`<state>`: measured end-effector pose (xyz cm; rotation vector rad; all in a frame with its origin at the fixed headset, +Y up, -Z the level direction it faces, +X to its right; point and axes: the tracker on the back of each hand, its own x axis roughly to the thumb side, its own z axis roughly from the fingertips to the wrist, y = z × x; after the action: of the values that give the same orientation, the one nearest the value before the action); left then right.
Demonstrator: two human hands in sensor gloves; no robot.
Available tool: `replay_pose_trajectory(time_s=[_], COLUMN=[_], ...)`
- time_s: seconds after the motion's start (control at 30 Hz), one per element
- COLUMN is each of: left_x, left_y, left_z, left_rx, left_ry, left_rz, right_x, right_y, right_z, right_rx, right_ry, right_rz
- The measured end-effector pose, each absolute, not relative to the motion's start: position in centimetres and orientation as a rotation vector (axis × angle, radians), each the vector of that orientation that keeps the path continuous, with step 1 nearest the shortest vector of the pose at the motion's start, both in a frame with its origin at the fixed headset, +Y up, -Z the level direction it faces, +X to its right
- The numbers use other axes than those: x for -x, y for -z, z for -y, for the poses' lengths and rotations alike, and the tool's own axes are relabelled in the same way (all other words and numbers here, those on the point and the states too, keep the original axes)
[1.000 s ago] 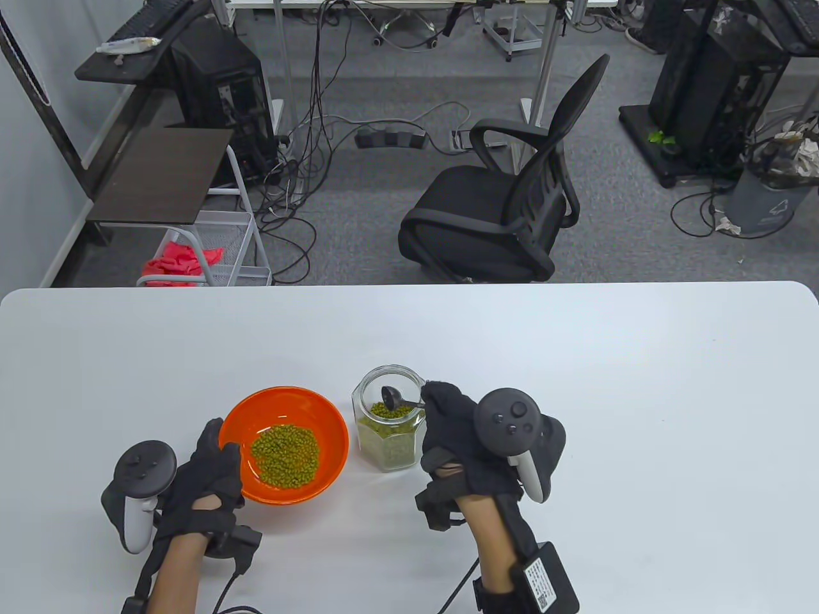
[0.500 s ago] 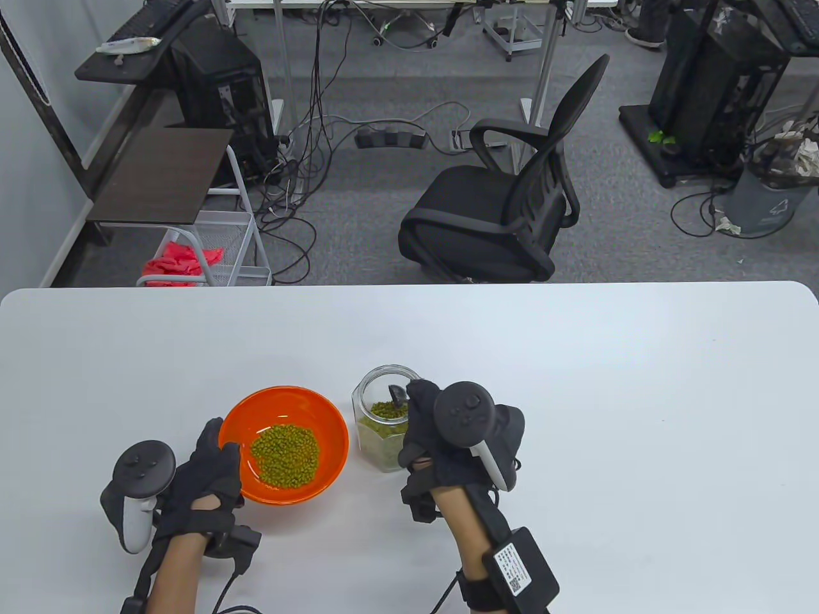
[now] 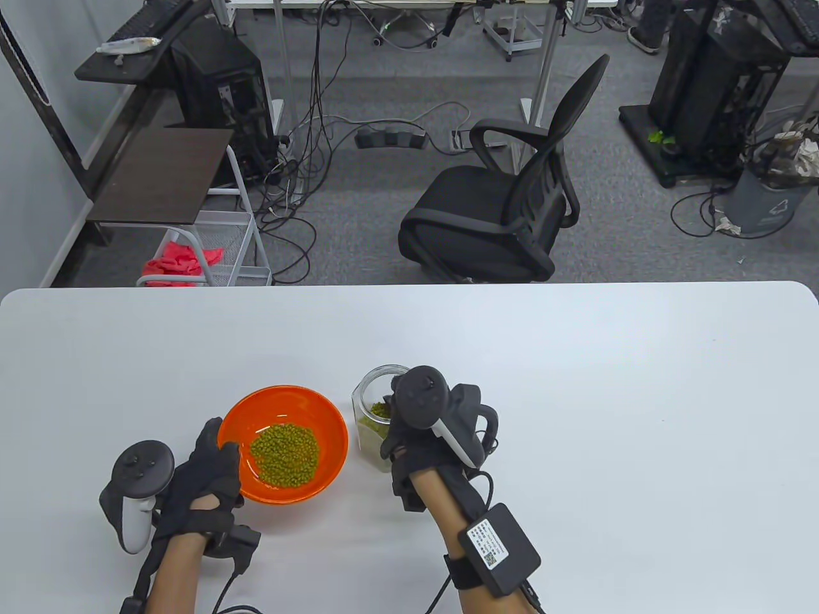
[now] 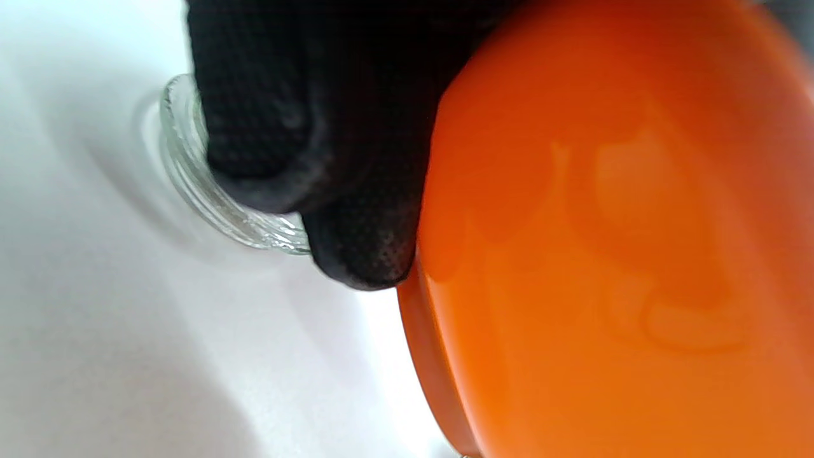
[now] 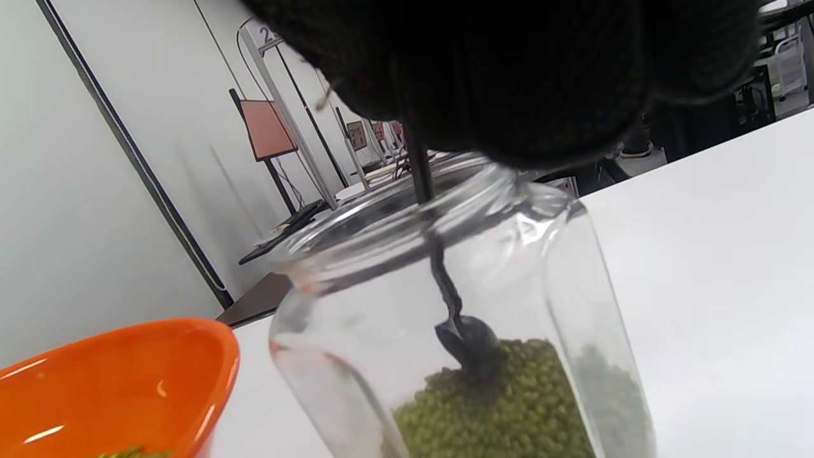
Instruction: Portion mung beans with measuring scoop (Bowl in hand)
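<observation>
- My right hand (image 3: 425, 425) sits directly over the mouth of the clear faceted glass jar (image 5: 445, 318), its grip clenched on the thin dark handle of the small black measuring scoop (image 5: 467, 343).
- The scoop's long axis runs nearly straight down from my fingers (image 5: 509, 83) through the jar mouth, and its cup is nosed into the top of the green mung beans (image 5: 509, 407) inside the jar.
- My left hand (image 3: 201, 486) grips the near-left rim of the round orange plastic bowl (image 3: 281, 403); in the left wrist view my fingertips (image 4: 362, 254) press its outer wall. Whether the bowl is lifted off the white worktop (image 3: 576, 384) or resting on it, I cannot tell.
- The bowl lies just left of the jar, near it but not touching, with a mound of beans already in its middle.
- What the coming move turns on, as I judge it: the way out of the jar is straight up along the handle, and only above the rim does the path turn left toward the bowl.
- The right hand is the nearer one to the jar; the left only needs to steady the bowl.
</observation>
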<state>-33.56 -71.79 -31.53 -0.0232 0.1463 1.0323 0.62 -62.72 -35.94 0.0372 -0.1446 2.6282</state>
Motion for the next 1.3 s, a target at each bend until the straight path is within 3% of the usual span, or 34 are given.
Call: replay_pose_trajectory(time_s=[0.2, 0.5, 1.3], left_x=[33.6, 33.6, 33.5], left_y=[31.5, 31.6, 31.6], left_z=[71.8, 71.8, 71.8], left_rx=[0.022, 0.021, 0.022], left_ry=[-1.031, -1.031, -1.024], left_rz=[-0.147, -0.146, -0.148], right_x=[-0.8, -2.1, -8.4], right_y=[36.7, 37.5, 35.6], right_z=[62.9, 63.3, 65.9], right_rx=[-0.019, 0.012, 0.147], right_ry=[-2.530, -2.388, -1.839], right_rz=[-0.024, -0.122, -0.047])
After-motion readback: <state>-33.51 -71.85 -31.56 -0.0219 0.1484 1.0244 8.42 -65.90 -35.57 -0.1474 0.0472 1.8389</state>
